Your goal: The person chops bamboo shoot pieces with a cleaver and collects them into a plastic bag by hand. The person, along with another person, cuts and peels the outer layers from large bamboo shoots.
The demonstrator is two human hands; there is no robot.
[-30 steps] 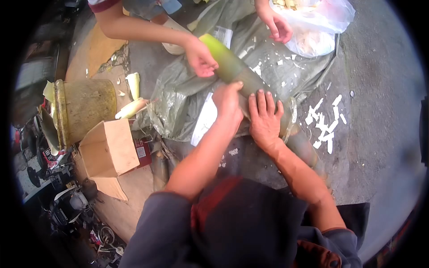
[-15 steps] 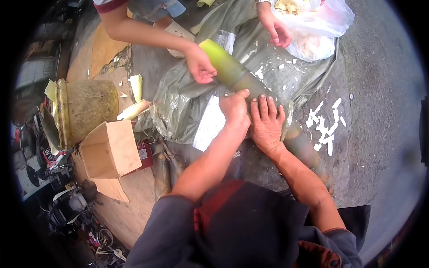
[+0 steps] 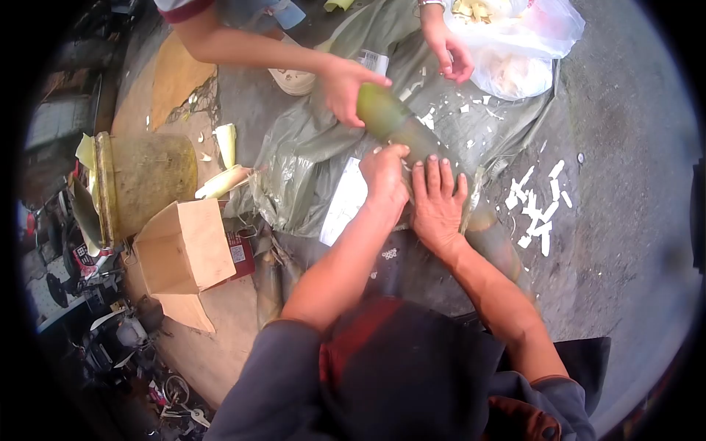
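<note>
Grimy yellow bucket point(image 3: 151, 173) beside open cardboard box point(image 3: 163, 253); red box point(image 3: 242, 261) partly hidden; dark clutter point(image 3: 121, 345) far left.

The single head view looks steeply down from above, through a very wide, round-edged lens. The dark cap point(image 3: 412, 367) sits close at the near edge; the left hand point(image 3: 386, 176) and right hand point(image 3: 439, 206) lie mid-view, farther off. The far left edge seems stretched and dim.

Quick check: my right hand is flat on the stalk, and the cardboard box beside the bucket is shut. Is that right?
Not quite: the head view shows the box beside the bucket is open, not shut. Your right hand is flat on the stalk.
</note>
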